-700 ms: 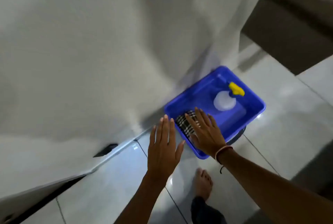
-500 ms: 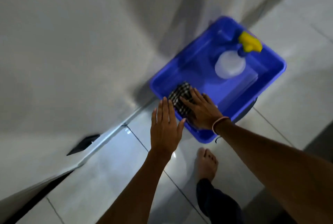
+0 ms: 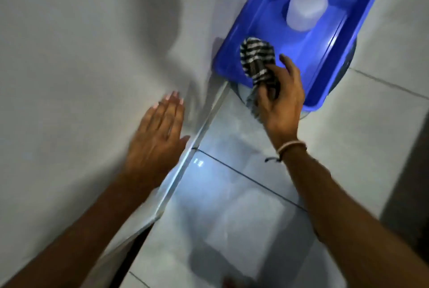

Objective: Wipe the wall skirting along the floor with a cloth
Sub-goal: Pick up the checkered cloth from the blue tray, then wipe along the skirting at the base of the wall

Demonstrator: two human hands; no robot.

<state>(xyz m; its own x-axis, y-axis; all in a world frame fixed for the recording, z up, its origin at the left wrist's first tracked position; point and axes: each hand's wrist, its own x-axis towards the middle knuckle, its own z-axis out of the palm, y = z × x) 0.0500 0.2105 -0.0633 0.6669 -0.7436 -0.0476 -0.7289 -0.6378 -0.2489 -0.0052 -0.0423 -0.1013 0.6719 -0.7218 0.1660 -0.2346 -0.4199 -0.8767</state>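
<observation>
Right hand [image 3: 279,99] grips cloth [image 3: 257,60] (lower end hidden); bottle [image 3: 306,9] top cropped.

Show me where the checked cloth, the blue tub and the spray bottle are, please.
checked cloth [image 3: 256,58]: head view, on its bunched upper part.
blue tub [image 3: 362,21]: head view, on its right wall.
spray bottle [image 3: 305,9]: head view, on its white body.

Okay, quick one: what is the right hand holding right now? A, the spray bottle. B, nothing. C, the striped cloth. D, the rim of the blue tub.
C: the right hand is closed around the striped cloth, lifting it over the tub's near rim, while the spray bottle lies untouched inside.
</observation>
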